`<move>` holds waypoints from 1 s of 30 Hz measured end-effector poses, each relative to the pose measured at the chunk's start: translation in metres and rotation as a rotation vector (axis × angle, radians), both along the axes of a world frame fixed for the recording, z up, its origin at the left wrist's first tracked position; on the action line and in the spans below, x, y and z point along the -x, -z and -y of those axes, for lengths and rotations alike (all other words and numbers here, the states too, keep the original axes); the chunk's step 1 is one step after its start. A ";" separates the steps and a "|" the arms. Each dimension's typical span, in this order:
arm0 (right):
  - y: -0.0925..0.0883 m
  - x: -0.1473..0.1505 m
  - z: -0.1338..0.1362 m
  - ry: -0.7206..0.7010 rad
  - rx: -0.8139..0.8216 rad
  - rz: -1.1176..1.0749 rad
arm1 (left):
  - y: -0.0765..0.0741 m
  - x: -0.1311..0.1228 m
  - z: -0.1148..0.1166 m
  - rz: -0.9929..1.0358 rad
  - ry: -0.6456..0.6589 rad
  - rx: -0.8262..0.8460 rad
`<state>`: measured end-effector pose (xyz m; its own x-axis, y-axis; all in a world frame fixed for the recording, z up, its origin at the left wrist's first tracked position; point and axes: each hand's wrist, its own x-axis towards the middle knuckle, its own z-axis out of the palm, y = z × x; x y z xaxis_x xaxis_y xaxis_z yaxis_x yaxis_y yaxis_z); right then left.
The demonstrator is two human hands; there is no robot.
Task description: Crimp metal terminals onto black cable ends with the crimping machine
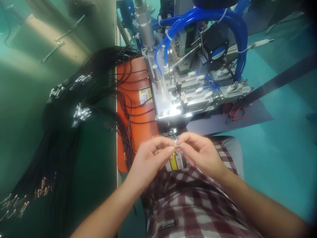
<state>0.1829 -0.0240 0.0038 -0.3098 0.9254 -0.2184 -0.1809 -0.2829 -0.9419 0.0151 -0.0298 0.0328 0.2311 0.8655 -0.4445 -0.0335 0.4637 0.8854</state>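
My left hand (pixel 151 157) and my right hand (pixel 203 153) meet in front of the machine, fingertips nearly touching. Both are closed in a pinch on a thin yellowish wire (pixel 177 145), of which only a short piece shows between them. What else the fingers cover is hidden. Just beneath the hands is a label with a yellow arrow (pixel 174 162). Beyond them stands the metal machine (pixel 168 109), with a small metal fixture (pixel 172 131) at its near side.
An orange plate (pixel 141 124) left of the machine has black cables (pixel 127 132) across it. More cables with silvery ends (pixel 81 114) hang over the green surface at left. Blue hoses (pixel 198 15) arch above the machine. Red-handled pliers (pixel 230 117) lie on the grey board at right.
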 end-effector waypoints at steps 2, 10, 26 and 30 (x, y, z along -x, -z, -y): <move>-0.001 0.000 -0.001 0.001 0.008 -0.006 | -0.001 0.000 0.000 -0.007 0.012 -0.015; -0.003 -0.004 -0.006 -0.036 -0.135 0.026 | -0.002 -0.001 -0.001 -0.059 0.023 -0.041; -0.012 -0.008 -0.013 -0.073 -0.147 0.185 | 0.001 -0.008 0.001 -0.112 -0.089 0.037; -0.013 -0.002 -0.003 0.037 -0.111 0.253 | 0.000 -0.008 0.000 -0.109 -0.115 0.023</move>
